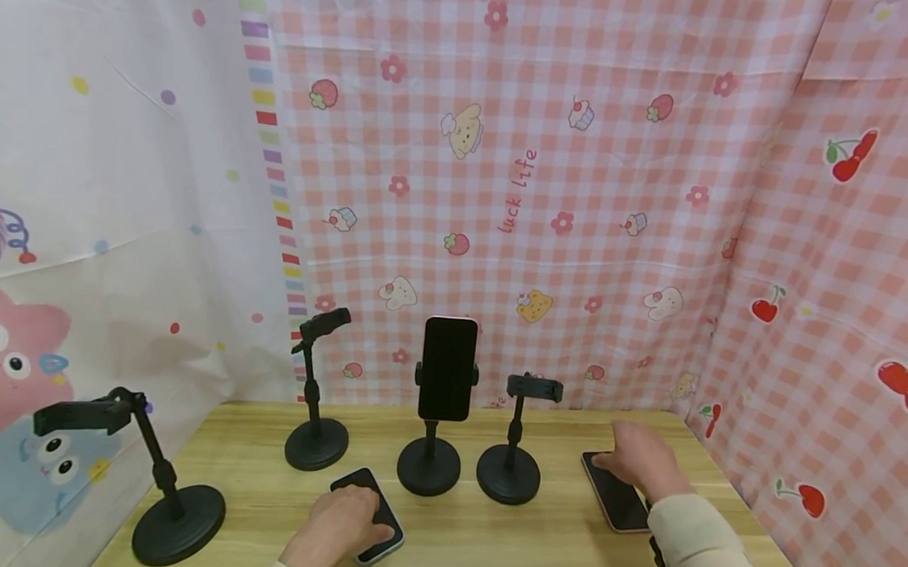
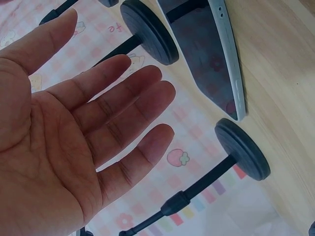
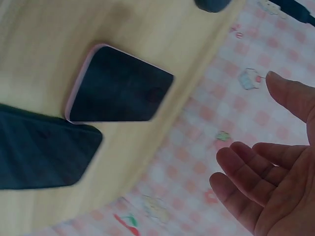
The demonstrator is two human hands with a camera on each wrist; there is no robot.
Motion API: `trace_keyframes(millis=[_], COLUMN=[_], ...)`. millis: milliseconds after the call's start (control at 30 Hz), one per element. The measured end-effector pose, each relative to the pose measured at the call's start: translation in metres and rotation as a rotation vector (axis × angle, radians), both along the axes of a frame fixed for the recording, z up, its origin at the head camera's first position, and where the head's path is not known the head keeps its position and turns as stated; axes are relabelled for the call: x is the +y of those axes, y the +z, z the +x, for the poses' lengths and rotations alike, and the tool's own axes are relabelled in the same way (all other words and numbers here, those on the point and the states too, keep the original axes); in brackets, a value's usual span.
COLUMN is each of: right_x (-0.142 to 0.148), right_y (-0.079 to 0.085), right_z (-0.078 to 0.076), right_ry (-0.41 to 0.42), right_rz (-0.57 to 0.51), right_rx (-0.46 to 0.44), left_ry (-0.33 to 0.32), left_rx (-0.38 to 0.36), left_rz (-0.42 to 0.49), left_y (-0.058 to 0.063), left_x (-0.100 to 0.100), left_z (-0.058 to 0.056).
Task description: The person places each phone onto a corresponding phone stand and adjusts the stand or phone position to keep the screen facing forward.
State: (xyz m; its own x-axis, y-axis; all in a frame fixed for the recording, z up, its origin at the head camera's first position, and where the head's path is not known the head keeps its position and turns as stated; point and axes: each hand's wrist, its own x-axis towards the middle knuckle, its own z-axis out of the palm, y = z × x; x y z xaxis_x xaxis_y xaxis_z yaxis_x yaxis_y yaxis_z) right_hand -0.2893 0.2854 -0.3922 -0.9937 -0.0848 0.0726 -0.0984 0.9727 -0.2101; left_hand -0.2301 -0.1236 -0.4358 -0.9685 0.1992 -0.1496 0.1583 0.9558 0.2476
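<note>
My left hand hovers over a phone with a dark screen and pale edge, near the front of the table. In the left wrist view, its fingers are spread loosely and hold nothing, apart from the phone. On the right side, my right hand is above a pink-edged phone lying screen up. The right wrist view shows that hand with loosely bent fingers and nothing in them. Beside the pink-edged phone lies another dark phone-like slab, largely hidden by my sleeve in the head view.
A black stand at the centre holds an upright phone. Black stands with bare clamps are at the front left, back left and right of centre. Printed cloth hangs around the wooden table.
</note>
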Motion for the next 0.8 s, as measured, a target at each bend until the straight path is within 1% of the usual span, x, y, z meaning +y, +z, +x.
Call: trace_keyframes(millis=[67,233,300,433,500,667,800], right_x=[0.002,0.005,0.007,0.009,0.009,0.01,0.013], right_y=[-0.007,-0.025,-0.032,-0.044,-0.049,-0.061,-0.07], right_z=[-0.001,-0.002,-0.004,-0.007,-0.007,-0.007,-0.007], right_ry=[-0.018,-0.057,-0.073,-0.073,-0.064,-0.058,-0.088], right_rz=[-0.033,-0.062,-0.06,-0.057,-0.044,-0.006,-0.005], right_rx=[-0.039,-0.083,-0.097,-0.115,-0.112,-0.058,-0.039], left_ry=[-0.002,-0.011,-0.015,-0.022,-0.027,-0.027,-0.021], left_rx=[0.003,0.003,0.006,0.008,0.01,0.014,0.028], left_rz=[0.009,0.037,0.043,0.052,0.058,0.056,0.034], left_y=[0.0,-0.001,-0.003,-0.005,-0.005,-0.004,-0.003], left_x=[0.0,-0.001,-0.002,-0.003,-0.004,-0.004,-0.004], left_z=[0.001,0.002,0.001,0.001,0.001,0.001,0.001])
